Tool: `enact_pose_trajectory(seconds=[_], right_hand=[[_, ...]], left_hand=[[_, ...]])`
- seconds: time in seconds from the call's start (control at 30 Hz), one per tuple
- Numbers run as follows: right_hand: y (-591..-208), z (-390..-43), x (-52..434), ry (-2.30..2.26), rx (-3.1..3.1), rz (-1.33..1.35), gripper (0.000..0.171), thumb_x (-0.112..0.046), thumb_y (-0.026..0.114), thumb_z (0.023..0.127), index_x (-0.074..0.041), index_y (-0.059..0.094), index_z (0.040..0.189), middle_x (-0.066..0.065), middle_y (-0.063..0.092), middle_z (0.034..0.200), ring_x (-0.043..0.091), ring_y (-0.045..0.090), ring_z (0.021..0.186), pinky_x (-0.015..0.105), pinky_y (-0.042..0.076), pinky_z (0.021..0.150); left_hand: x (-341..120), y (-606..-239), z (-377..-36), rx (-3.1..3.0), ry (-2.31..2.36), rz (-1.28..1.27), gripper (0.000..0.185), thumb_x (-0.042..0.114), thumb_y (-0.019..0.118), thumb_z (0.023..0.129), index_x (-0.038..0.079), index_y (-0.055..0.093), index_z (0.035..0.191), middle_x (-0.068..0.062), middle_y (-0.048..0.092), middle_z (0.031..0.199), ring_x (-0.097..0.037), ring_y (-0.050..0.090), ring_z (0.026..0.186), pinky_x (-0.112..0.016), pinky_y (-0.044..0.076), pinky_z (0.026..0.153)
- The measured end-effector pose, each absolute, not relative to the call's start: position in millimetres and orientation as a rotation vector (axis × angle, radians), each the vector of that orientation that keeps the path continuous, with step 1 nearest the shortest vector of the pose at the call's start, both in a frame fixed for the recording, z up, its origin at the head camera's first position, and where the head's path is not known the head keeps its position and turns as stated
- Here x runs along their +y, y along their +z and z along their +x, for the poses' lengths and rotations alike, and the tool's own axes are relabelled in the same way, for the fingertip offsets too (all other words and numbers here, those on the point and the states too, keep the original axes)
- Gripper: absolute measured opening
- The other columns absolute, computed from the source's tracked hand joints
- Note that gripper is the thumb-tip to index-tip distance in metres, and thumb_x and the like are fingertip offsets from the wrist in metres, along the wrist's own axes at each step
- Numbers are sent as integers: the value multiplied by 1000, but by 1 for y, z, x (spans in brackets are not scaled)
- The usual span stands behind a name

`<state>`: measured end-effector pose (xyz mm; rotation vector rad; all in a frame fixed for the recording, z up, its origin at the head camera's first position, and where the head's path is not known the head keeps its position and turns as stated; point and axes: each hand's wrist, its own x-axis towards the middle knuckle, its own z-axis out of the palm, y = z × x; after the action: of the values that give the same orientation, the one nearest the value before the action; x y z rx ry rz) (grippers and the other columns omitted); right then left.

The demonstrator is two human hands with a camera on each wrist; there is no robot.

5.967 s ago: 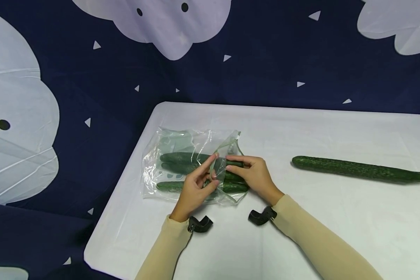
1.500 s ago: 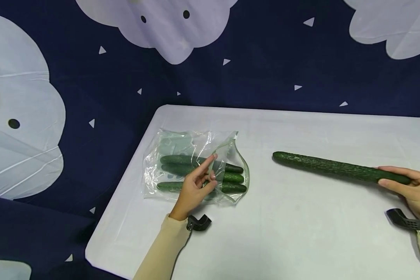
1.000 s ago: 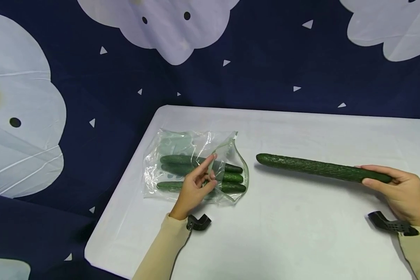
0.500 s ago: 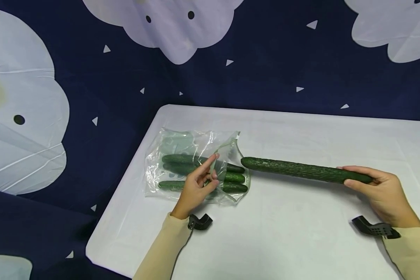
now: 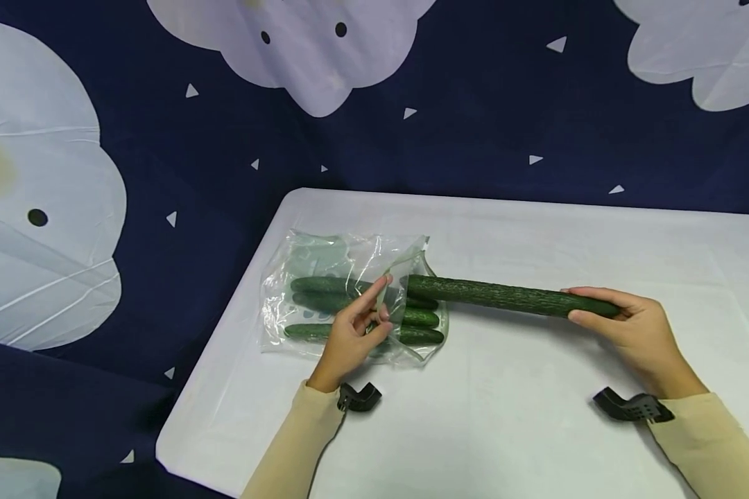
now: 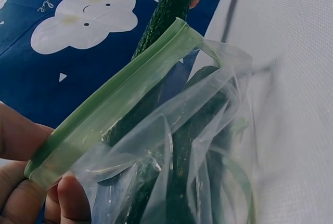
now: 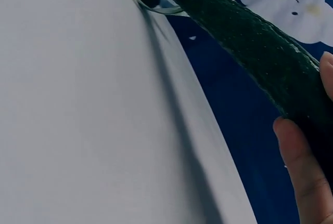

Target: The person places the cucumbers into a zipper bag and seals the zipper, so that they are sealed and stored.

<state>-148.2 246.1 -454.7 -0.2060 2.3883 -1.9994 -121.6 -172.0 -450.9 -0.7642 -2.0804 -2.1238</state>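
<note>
My right hand [image 5: 630,329] grips a long dark green cucumber [image 5: 505,294] near its right end. The cucumber's left tip is inside the mouth of a clear zip bag [image 5: 315,256], above the ones lying there. With thumb and fingers, my left hand [image 5: 352,333] pinches the bag's green zip edge [image 6: 112,96], lifting it so the mouth gapes. Three cucumbers [image 5: 421,336] lie side by side in the bag, their right ends near the opening. In the right wrist view, the held cucumber [image 7: 244,42] slants toward the bag's rim [image 7: 169,11].
The bag lies on a white-covered table [image 5: 505,430], near its left edge. Behind stands a dark blue cloth [image 5: 474,83] with white clouds and small triangles. A black wrist mount [image 5: 358,397] sits at the left cuff, another mount [image 5: 630,405] at the right.
My right hand left the bag, picked up the cucumber lying at the right and carried it leftward; its tip has now entered the bag's mouth. My left hand has kept its hold on the edge.
</note>
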Motion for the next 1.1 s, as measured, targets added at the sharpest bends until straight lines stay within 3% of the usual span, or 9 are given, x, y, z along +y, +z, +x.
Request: enact_pose_trajectory(seconds=[0.3, 0.5, 0.73, 1.1], right_hand=[[-456, -154, 230, -2046, 2385, -279, 45, 4, 73, 77, 5, 60, 120, 14, 64, 115, 16, 61, 98, 21, 51, 70], [-454, -159, 214, -1966, 2500, -284, 44, -4, 76, 77, -2, 64, 119, 10, 64, 115, 14, 61, 92, 21, 50, 63], [-455, -163, 199, -1977, 2533, -301, 43, -10, 76, 78, -6, 65, 119, 8, 63, 118, 17, 61, 101, 24, 52, 73], [-467, -173, 154, -2049, 2383, -372, 40, -16, 77, 77, -9, 67, 116, 9, 65, 113, 19, 60, 99, 25, 52, 74]], left_hand=[[-174, -446, -125, -2084, -2106, -771, 71, -22, 55, 81, -4, 28, 144, -21, 32, 146, -39, 46, 87, -30, 46, 76], [-172, -445, -129, -2059, -2092, -816, 70, -23, 55, 80, -6, 28, 143, -22, 31, 146, -40, 46, 85, -30, 46, 76], [-161, -446, -137, -2063, -2108, -860, 70, -21, 55, 81, -5, 28, 144, -20, 32, 146, -38, 46, 87, -32, 47, 78], [-173, -454, -120, -2081, -2113, -787, 70, -19, 55, 83, -3, 27, 145, -19, 31, 147, -36, 46, 86, -30, 46, 75]])
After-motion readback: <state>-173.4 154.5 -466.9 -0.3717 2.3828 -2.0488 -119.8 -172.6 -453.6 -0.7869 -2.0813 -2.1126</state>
